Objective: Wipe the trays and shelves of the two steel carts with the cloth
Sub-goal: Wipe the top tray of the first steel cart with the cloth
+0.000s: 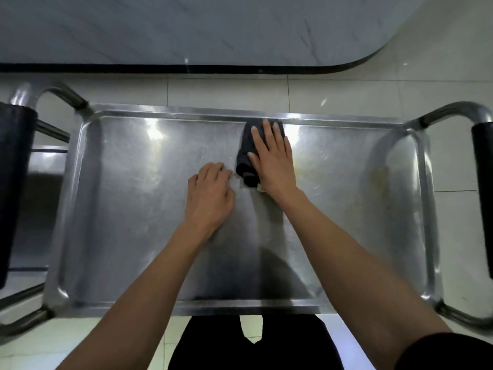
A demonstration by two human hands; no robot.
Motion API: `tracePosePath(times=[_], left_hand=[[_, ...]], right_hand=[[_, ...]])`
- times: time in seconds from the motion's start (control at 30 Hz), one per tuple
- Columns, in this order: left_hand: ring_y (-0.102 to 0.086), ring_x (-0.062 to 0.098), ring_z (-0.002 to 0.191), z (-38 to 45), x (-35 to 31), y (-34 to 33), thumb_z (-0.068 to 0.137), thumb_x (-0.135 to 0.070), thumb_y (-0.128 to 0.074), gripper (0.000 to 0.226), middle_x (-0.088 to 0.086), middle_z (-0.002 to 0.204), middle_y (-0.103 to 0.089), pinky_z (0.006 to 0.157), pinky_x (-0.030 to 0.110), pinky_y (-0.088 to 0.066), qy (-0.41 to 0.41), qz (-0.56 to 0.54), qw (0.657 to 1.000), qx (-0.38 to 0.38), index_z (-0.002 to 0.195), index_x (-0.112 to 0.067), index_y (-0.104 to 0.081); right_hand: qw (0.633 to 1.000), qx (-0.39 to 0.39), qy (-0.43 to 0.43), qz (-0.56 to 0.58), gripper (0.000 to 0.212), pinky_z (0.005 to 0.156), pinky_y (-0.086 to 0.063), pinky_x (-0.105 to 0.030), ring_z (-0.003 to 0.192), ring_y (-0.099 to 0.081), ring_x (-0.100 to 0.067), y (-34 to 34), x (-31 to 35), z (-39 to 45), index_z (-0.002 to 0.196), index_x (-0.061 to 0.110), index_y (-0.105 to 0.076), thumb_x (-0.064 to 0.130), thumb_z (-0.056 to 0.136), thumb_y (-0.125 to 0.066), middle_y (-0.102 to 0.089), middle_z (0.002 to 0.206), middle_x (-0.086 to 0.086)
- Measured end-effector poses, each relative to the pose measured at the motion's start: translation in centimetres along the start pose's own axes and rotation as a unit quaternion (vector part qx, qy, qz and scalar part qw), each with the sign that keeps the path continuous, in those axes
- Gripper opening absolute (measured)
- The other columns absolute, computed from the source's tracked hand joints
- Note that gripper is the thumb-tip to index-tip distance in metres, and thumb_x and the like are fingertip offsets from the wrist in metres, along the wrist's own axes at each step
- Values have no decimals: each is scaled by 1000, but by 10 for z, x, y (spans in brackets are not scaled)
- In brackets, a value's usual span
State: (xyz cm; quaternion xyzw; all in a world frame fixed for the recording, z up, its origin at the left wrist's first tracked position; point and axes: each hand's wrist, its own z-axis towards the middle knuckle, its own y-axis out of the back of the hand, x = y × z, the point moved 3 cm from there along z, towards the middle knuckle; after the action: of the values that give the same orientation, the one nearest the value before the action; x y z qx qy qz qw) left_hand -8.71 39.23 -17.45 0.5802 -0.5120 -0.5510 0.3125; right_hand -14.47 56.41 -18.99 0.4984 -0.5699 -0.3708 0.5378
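A person leans over a steel cart's top tray, the right hand spread flat on a dark cloth lying at mid-tray against the far rim. The left hand rests on the bare steel just beside it, fingers loosely curled and holding nothing. Yellowish smears mark the tray's right end. Done well, the wipe likely calls for even palm pressure, overlapping passes out to the rims and corners, and the free hand bracing the cart. A second cart stands at left.
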Motion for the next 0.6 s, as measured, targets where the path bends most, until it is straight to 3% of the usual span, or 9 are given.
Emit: tracePosePath(times=[0.37,0.6], left_hand=[[-41,22,135,35,-31,0,95,-26,-50,36,3,139,-52,108,46,-38,-5,-7,1000,-5,129,-16,-56],[-38,24,137,44,-76,-10,94,-25,-52,37,4,142,-49,108,47,-36,-22,12,1000,9,130,-16,-56]], right_hand=[[999,-2,30,31,58,124,-11,-44,154,-6,-25,3,-21,15,160,20,-16,36,107,-34,-10,167,-6],[999,-15,7,36,57,124,-12,-45,154,-7,-24,15,-87,1,160,21,-17,35,107,-34,-11,167,-5]])
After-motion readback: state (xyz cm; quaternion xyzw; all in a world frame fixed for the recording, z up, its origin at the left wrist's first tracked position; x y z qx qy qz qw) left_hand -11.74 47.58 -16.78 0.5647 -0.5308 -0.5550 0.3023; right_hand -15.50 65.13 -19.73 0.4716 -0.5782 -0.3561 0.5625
